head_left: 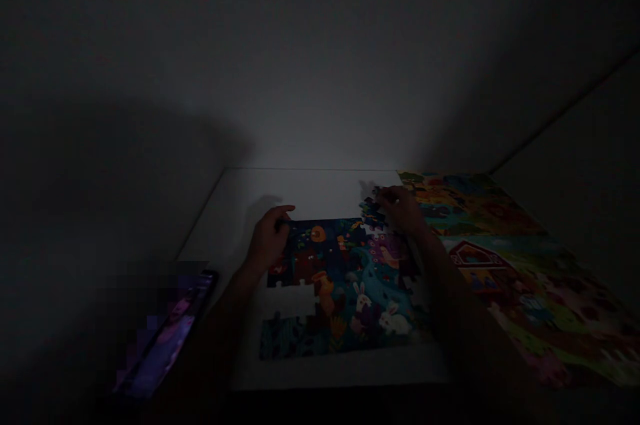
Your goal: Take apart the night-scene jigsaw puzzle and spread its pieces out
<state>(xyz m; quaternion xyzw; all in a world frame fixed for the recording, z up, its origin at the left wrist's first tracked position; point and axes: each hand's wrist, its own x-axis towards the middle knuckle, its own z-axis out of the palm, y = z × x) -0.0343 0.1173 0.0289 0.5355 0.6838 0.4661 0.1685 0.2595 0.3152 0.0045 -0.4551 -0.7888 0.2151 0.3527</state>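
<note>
A dark, colourful jigsaw puzzle [333,278] with rabbits and other animals lies partly assembled on a white tabletop. White gaps show at its left side, right edge and upper right. My left hand [270,238] rests at its upper-left corner, index finger stretched out and thumb apart. Beyond the upper-right corner, my right hand [400,208] has its fingertips pinched together at a dark puzzle piece [377,191]. Just beside and below these fingers is a cluster of loose puzzle pieces [371,213]. Dim light hides the finer finger detail.
A phone [167,338] with a lit screen stands tilted at the left. Brightly coloured farm and animal pictures [520,291] cover the right side. The white table [315,191] meets a pale wall [320,78] at the back.
</note>
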